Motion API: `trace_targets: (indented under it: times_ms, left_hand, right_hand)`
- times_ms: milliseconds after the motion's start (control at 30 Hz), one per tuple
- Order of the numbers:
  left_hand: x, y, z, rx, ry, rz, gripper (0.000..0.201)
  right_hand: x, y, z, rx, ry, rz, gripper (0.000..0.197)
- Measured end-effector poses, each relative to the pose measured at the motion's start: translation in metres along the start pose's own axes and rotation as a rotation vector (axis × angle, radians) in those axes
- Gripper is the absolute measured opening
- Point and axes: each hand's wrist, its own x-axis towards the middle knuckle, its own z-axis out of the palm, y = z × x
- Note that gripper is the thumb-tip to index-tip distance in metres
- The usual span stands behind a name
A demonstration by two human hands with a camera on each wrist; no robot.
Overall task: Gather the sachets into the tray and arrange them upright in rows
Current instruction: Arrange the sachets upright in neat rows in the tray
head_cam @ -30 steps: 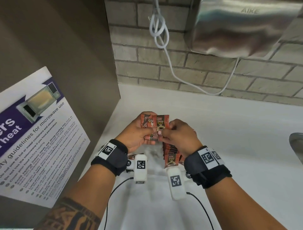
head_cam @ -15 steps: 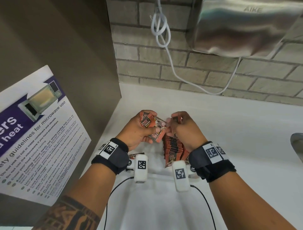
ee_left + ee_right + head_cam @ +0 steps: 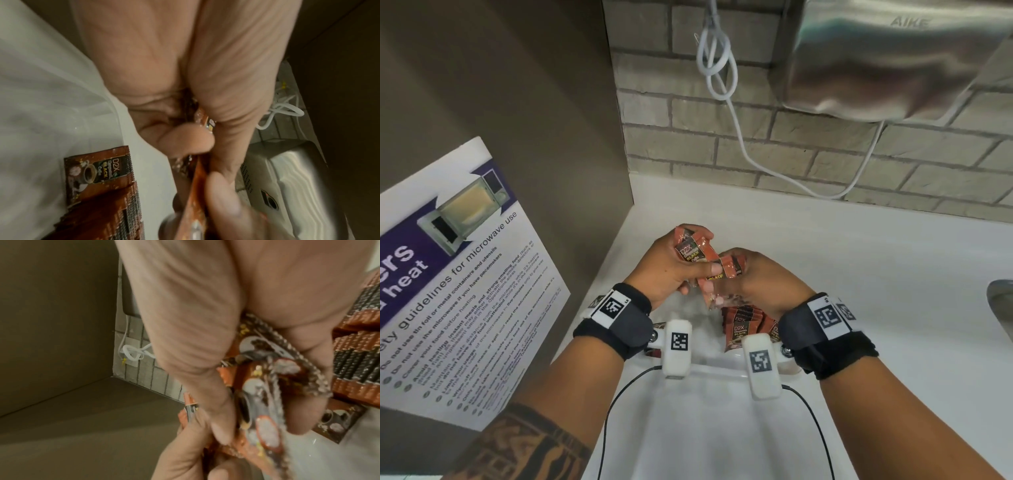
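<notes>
Sachets being passed between your hands above the tray — the bundle now tilted, no longer squared upright.

Your left hand is gripping a few orange-brown foil coffee sachets; your right hand is pinching others — over the clear plastic tray, where one upright row is already standing.

Grey brick wall at back w/ steel AIKE hand dryer mounted upper right, white cord looped beside it. White counter below. Brown panel on left, microwave-use poster stuck on it. Sink edge far right.
</notes>
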Motion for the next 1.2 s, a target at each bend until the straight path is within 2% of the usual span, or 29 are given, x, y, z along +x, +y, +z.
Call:
trace_targets:
  times_ms: [67,133,267,400,500,600,667,767,867,933,1100,1133,1200]
  left_hand:
    - [0.0,0.001,0.004,0.005,-0.032,0.006,0.045]
    - [0.0,0.001,0.002,-0.023,-0.027,-0.023,0.036]
    - [-0.001,0.0,-0.008,-0.067,0.0,-0.077,0.04]
    - [-0.004,0.006,-0.005,-0.024,-0.084,-0.054,0.042]
    - [-0.005,0.008,-0.001,-0.001,-0.123,-0.033,0.04]
    - [-0.008,0.008,0.0,-0.027,-0.154,-0.051,0.022]
    - [-0.009,0.007,-0.001,-0.097,-0.138,-0.09,0.016]
    - [-0.007,0.007,-0.001,-0.095,-0.128,-0.085,0.018]
    - [-0.006,0.007,0.003,-0.067,-0.122,-0.065,0.025]
    - [-0.006,0.006,0.002,-0.059,-0.098,-0.053,0.019]
    - [-0.002,0.0,-0.009,-0.018,0.058,-0.028,0.021]
    - [-0.002,-0.001,-0.009,0.011,0.054,-0.011,0.022]
    - [-0.003,0.0,-0.004,0.044,0.02,0.021,0.032]
  right_hand:
    - [0.003,0.001,0.0,-0.011,0.036,-0.037,0.015]
    - [0.005,0.007,-0.002,0.005,0.087,-0.018,0.027]
    - [0.005,0.008,-0.012,0.161,0.169,0.029,0.04]
    - [0.009,0.003,-0.01,0.04,0.318,-0.099,0.025]
    - [0.011,0.002,-0.006,0.037,0.296,-0.115,0.028]
    - [0.012,0.002,-0.011,0.097,0.326,-0.115,0.021]
    - [0.014,0.003,-0.013,0.202,0.362,-0.105,0.016]
    - [0.017,0.005,-0.009,0.308,0.332,-0.097,0.019]
    - [0.017,0.0,0.002,0.228,0.271,-0.111,0.026]
    - [0.018,-0.001,0.004,0.182,0.317,-0.123,0.023]
    - [0.018,-0.001,-0.002,0.349,0.402,-0.08,0.026]
    - [0.017,-0.003,-0.001,0.324,0.391,-0.085,0.029]
    - [0.017,-0.007,0.005,0.289,0.327,-0.064,0.049]
